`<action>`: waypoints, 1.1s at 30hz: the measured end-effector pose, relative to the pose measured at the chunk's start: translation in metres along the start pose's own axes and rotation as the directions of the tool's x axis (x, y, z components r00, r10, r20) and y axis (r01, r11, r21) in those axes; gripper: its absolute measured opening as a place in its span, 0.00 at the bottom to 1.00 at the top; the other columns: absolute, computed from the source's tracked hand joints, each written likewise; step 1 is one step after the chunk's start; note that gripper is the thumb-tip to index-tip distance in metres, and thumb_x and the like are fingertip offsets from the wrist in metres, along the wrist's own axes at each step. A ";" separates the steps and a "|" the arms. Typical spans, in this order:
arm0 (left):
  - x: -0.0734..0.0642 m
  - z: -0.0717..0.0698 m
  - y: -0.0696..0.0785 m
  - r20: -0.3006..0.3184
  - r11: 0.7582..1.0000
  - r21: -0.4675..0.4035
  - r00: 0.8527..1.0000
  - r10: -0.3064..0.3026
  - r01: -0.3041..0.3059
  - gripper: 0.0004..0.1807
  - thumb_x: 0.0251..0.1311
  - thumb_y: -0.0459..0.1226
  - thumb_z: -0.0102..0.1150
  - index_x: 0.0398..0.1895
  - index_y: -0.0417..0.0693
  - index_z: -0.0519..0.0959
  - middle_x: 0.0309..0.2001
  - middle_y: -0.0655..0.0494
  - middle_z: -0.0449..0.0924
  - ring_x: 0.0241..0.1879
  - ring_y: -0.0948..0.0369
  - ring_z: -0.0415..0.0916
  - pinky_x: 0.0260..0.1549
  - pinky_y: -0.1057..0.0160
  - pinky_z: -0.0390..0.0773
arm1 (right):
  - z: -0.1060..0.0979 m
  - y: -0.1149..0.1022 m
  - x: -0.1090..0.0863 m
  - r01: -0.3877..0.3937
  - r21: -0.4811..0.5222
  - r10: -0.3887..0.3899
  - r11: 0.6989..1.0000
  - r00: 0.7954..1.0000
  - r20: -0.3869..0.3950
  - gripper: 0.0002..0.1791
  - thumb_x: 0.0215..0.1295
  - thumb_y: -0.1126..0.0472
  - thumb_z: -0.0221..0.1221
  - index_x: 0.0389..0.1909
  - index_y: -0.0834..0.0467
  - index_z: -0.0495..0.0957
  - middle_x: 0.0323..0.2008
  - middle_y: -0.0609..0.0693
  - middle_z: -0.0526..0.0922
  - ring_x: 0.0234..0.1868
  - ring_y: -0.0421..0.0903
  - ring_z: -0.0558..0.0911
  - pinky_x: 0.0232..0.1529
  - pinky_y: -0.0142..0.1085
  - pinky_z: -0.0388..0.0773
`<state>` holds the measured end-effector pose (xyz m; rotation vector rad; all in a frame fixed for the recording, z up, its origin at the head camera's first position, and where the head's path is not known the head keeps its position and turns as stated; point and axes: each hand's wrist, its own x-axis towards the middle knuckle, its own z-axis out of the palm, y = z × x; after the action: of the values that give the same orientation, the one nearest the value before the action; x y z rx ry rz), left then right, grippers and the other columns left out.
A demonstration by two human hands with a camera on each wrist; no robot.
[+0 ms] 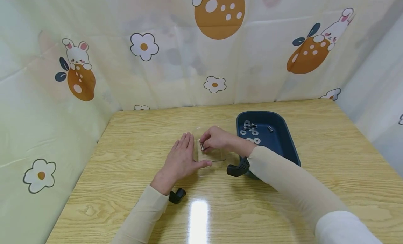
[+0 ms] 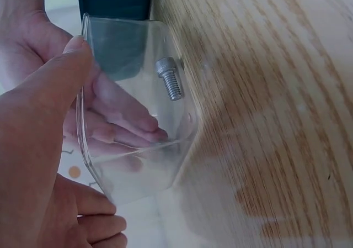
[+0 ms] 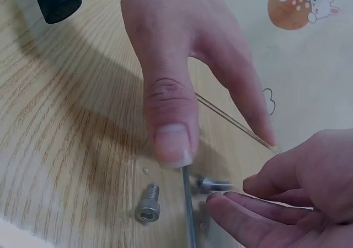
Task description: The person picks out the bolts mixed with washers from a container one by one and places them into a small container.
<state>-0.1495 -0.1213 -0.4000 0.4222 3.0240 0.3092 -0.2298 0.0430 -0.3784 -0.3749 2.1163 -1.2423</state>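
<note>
- Currently, a steel socket-head cap screw [image 3: 213, 185], slightly blurred, sits between the fingertips of the right hand [image 1: 216, 138], inside a clear plastic box [image 2: 143, 173].
- That hand's grip is a narrow pinch: thumb and index finger nearly meet, with this screw between them.
- Another cap screw [image 2: 168, 78] lies on its side in the box, near the pinched one; the right wrist view shows its hex socket.
- The left hand [image 1: 182, 157] has a wide, spread grip, holding no screw: its fingers run straight along the box's left side and its thumb touches the near rim.
- Just right of the box, partly under the right forearm, is a dark blue tray [image 1: 278, 142] with flat washers [image 1: 255, 133] and more screws [image 1: 270, 129], mostly gathered toward its left side.
- Black wrist cameras [image 1: 238, 168] show beside both cream sleeves [image 1: 143, 212].
- Box and tray rest on a wood-grain desk [image 1: 126, 160].
- Behind it hangs a pale curtain [image 1: 176, 79] printed with rabbits and flowers.
</note>
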 end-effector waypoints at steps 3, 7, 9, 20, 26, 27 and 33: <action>0.001 0.000 0.001 0.003 1.000 0.003 1.000 0.002 -0.002 0.65 0.53 0.75 0.50 0.78 0.36 0.45 0.80 0.41 0.43 0.80 0.50 0.41 0.77 0.49 0.48 | -0.002 0.000 -0.002 -0.012 0.006 0.012 1.000 1.000 -0.005 0.17 0.69 0.74 0.51 0.57 0.76 0.73 0.52 0.69 0.80 0.49 0.54 0.84 0.58 0.45 0.81; 0.002 -0.001 0.002 0.005 1.000 0.010 1.000 0.003 -0.003 0.65 0.53 0.75 0.50 0.78 0.36 0.45 0.80 0.41 0.43 0.80 0.50 0.41 0.77 0.49 0.49 | -0.004 0.000 -0.004 -0.025 0.035 0.025 0.999 1.000 -0.005 0.18 0.70 0.74 0.51 0.58 0.76 0.72 0.53 0.70 0.79 0.53 0.58 0.83 0.59 0.46 0.80; 0.002 -0.001 0.003 0.004 1.000 0.012 1.000 0.004 -0.004 0.65 0.53 0.75 0.50 0.78 0.36 0.45 0.80 0.41 0.43 0.80 0.50 0.41 0.77 0.49 0.48 | -0.006 0.000 -0.005 -0.022 0.039 0.022 0.999 1.000 -0.001 0.18 0.70 0.74 0.51 0.58 0.76 0.72 0.53 0.70 0.80 0.54 0.58 0.83 0.59 0.45 0.80; 0.000 -0.002 0.004 0.001 1.000 0.009 1.000 0.008 -0.008 0.65 0.53 0.75 0.49 0.78 0.36 0.45 0.79 0.41 0.44 0.80 0.50 0.41 0.77 0.49 0.48 | -0.021 0.001 -0.016 0.004 0.071 -0.002 0.997 1.000 -0.025 0.18 0.71 0.70 0.52 0.59 0.74 0.73 0.55 0.69 0.80 0.54 0.57 0.84 0.58 0.45 0.80; 0.000 0.000 0.002 0.009 1.000 0.007 1.000 -0.003 0.003 0.65 0.53 0.76 0.49 0.79 0.37 0.44 0.80 0.41 0.42 0.80 0.50 0.40 0.78 0.49 0.47 | -0.034 0.004 -0.021 0.025 0.061 -0.023 0.998 0.999 -0.024 0.19 0.72 0.67 0.53 0.59 0.71 0.74 0.54 0.66 0.81 0.55 0.56 0.83 0.57 0.43 0.81; 0.000 0.000 0.002 0.008 1.000 0.004 1.000 -0.003 0.003 0.65 0.53 0.76 0.49 0.79 0.37 0.45 0.80 0.41 0.42 0.80 0.50 0.40 0.78 0.49 0.47 | -0.036 0.005 -0.022 0.031 0.065 -0.030 0.997 0.999 -0.023 0.19 0.72 0.67 0.53 0.59 0.71 0.74 0.54 0.67 0.81 0.56 0.56 0.83 0.58 0.44 0.81; -0.001 -0.001 0.002 0.005 1.000 -0.003 1.000 -0.002 0.002 0.65 0.53 0.75 0.51 0.78 0.36 0.46 0.80 0.40 0.42 0.80 0.49 0.40 0.78 0.49 0.47 | -0.049 0.006 -0.030 0.065 0.117 -0.061 0.991 0.997 -0.041 0.18 0.72 0.66 0.53 0.58 0.70 0.73 0.57 0.69 0.78 0.57 0.58 0.82 0.60 0.47 0.79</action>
<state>-0.1483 -0.1194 -0.3985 0.4194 3.0182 0.3126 -0.2395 0.0953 -0.3556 -0.3711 2.0637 -1.4140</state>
